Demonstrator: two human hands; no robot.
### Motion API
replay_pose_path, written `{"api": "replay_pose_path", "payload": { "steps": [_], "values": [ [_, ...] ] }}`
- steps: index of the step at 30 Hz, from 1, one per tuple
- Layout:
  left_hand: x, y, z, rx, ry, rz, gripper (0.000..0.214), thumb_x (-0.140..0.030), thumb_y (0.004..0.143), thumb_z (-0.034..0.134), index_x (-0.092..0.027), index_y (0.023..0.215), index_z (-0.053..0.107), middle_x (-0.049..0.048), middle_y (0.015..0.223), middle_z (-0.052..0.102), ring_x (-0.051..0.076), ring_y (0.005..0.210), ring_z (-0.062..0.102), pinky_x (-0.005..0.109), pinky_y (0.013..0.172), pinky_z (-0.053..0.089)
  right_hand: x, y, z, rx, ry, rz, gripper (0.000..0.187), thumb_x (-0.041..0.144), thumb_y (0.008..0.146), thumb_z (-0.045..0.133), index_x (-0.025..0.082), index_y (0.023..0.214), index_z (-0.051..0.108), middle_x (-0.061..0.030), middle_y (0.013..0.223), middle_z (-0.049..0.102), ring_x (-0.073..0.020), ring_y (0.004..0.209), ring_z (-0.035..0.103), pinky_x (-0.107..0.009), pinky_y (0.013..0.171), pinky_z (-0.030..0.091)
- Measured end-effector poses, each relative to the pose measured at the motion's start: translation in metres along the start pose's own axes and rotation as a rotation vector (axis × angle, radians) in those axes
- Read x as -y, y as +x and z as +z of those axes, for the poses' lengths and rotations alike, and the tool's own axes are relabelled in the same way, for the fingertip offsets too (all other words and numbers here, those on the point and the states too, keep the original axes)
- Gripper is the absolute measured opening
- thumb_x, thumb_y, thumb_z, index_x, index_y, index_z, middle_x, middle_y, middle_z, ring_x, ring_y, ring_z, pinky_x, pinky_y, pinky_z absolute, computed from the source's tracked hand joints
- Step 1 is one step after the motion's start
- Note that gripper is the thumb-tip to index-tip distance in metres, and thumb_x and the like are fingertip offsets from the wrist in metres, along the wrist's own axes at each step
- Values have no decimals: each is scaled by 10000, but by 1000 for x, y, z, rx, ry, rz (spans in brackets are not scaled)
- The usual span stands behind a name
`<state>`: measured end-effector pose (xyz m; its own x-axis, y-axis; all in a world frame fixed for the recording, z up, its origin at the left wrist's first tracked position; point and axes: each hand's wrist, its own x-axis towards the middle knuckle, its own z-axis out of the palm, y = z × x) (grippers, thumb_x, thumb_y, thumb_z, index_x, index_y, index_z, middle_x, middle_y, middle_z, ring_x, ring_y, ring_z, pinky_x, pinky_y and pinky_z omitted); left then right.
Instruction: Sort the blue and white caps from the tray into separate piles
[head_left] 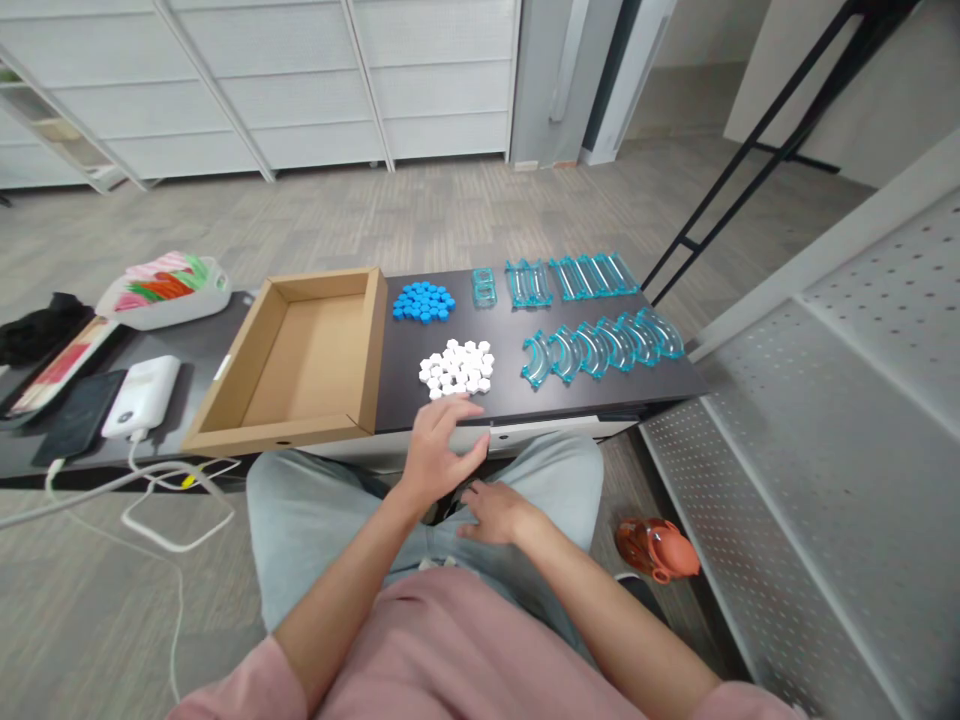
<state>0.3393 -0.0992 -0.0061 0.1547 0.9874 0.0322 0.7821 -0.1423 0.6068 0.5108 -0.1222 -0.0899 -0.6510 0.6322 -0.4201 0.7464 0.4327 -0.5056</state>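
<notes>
My left hand (441,450) reaches over the table's front edge, thumb and fingers apart, with nothing in it. Its fingertips are nearest the pile of white hexagonal pieces (457,370); whether they touch cannot be told. Low over my lap, my right hand (496,512) is also unloaded, its fingers loosely spread. Behind the white pile lies a cluster of blue hexagonal pieces (424,302). To the right are a row of curved clear-teal track pieces (600,345), a row of straight track pieces (594,276), several slightly curved ones (529,284) and short pieces (484,288).
An open cardboard box (360,400) stands left of the pieces on the dark table (499,330). Farther left are a white power bank (142,397) with cables, a phone (79,417) and a white basket (165,315). An orange bottle (656,548) stands on the floor beside a perforated panel (810,480).
</notes>
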Motion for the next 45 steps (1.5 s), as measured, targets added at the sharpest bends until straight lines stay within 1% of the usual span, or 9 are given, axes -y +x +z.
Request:
{"api": "replay_pose_path", "payload": {
  "steps": [3,6,9,15,20,23,31,37,45],
  "values": [
    [13,21,-11,-170,105,-56,720,-553,1036,741,-402,1723,587,99,1804,596,418,1818,350,641,1436,366,6,0,1,141,-32,-56,472,483,939,917,161,1283,887,-206,1280,871,-358,1093,864,-387,867,616],
    [22,42,-10,-169,141,-90,986,-578,989,841,-345,1845,412,142,1916,457,437,1868,234,665,1460,323,10,0,0,175,-54,-73,504,464,976,885,145,1366,863,-224,1338,854,-357,1148,857,-382,894,608],
    [27,57,-10,-157,160,-97,1091,-648,948,888,-301,1855,393,186,1908,468,465,1877,191,689,1444,332,8,-2,-2,161,-65,-62,467,443,982,877,163,1356,863,-212,1333,846,-353,1150,852,-379,903,608],
    [34,75,-19,-134,182,-71,1047,-741,927,859,-301,1806,498,162,1882,519,485,1856,241,661,1382,397,4,-1,-2,153,-69,-39,498,461,993,862,181,1405,857,-205,1356,841,-359,1180,851,-381,931,625],
    [39,76,-16,-135,154,-73,934,-729,952,839,-373,1761,538,118,1814,602,467,1738,446,606,1396,385,3,0,0,146,-66,-49,523,458,989,854,157,1417,849,-210,1357,833,-356,1175,849,-377,940,622],
    [38,73,-15,-141,175,-71,860,-747,988,784,-353,1722,571,149,1750,641,472,1648,533,612,1353,430,2,2,2,148,-66,-56,533,473,986,849,145,1405,849,-221,1358,832,-364,1171,845,-382,928,621],
    [38,70,-13,-205,244,-111,857,-739,989,799,-276,1683,604,207,1640,684,501,1542,580,650,1267,494,0,5,7,155,-80,-55,644,509,978,883,127,1493,827,-207,1354,843,-342,1138,851,-358,874,609],
    [41,71,-9,-280,204,-108,779,-735,950,806,-285,1573,679,225,1519,730,525,1445,622,673,1207,520,-4,9,10,150,-73,-55,643,533,976,899,129,1472,833,-220,1373,848,-353,1158,854,-359,866,608],
    [44,74,-5,-307,152,-130,677,-777,886,812,-349,1410,766,227,1451,744,546,1383,630,689,1159,499,-7,9,11,188,-101,-86,638,576,1033,853,158,1512,794,-207,1458,819,-366,1240,848,-404,976,653]
  ]
}}
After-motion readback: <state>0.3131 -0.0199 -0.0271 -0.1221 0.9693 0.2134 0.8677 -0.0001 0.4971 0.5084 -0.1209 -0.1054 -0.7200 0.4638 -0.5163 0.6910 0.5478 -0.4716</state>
